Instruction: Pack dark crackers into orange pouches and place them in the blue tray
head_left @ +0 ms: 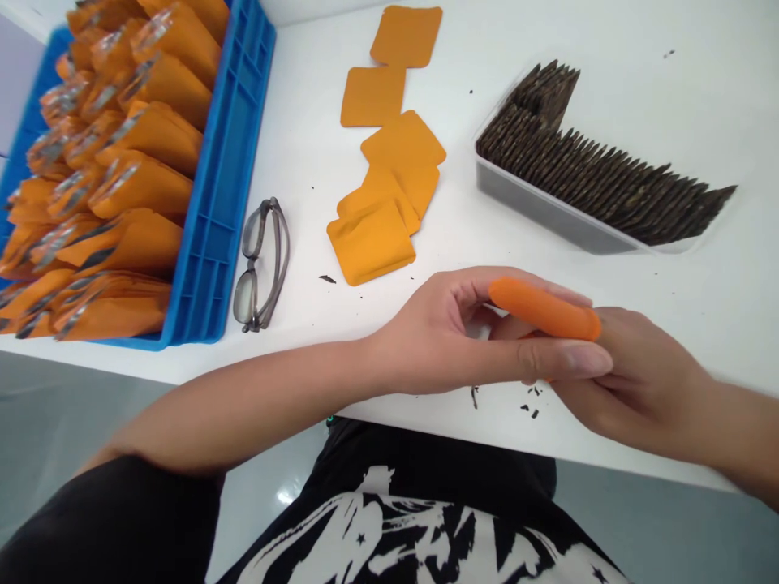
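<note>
Both hands meet over the near edge of the white table (639,97). The left hand (450,332) reaches across from the left, its fingers closed around a small orange paper pouch (544,310), while the right hand (633,377) curls against the pouch from the right, thumb and fingers pressed to its end; whether anything is inside the pouch cannot be seen. At the far left stands a blue plastic crate (228,162) crowded with filled orange packets (139,186), each showing a clear, shiny top, so much of the work appears done. Toward the middle of the table, a loose trail of flat, empty orange pouches (389,162) runs from far to near, roughly half a dozen left to handle. At the right, a clear plastic tray (548,212) holds a long row of dark brown square slabs (608,182) standing on edge, most of them apparently still unused. A pair of grey-framed glasses (261,264) lies folded just beside the crate, and dark crumbs (529,405) dot the table near the hands.
</note>
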The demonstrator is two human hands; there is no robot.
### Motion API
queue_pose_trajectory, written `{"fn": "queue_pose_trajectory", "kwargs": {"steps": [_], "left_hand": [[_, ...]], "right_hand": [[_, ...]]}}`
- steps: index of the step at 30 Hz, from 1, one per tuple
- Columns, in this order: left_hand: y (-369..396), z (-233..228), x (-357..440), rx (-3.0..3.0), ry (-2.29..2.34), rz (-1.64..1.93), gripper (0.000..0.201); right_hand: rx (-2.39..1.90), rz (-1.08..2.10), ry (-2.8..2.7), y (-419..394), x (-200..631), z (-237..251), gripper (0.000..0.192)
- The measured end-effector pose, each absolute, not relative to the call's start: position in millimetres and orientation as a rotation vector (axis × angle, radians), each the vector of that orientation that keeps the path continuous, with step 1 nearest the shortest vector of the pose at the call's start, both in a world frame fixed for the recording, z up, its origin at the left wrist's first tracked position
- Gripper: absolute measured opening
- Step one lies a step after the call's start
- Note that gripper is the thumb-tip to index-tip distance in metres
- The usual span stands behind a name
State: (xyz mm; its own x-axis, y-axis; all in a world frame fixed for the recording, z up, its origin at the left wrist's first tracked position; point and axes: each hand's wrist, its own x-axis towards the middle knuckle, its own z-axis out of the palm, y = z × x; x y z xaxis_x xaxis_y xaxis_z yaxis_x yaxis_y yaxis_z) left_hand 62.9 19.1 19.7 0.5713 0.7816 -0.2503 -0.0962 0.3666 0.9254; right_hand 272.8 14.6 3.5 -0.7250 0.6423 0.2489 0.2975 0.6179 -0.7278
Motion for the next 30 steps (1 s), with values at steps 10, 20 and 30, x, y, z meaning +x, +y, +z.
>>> {"fn": "queue_pose_trajectory", "kwargs": {"steps": [10,20,30], "left_hand": [[17,13,50,1.281,0.704,0.996,0.013],[26,11,41,1.409,0.711,1.018,0.022],[33,2,50,1.666,0.419,0.94,0.033]], "right_hand": [[-0.789,0.74,-2.373,12,278,12,0.028],[-0.7,0.899,-2.359,8,281,13,0.031],[-0.573,0.991,-2.387,5,279,3,0.049]]}}
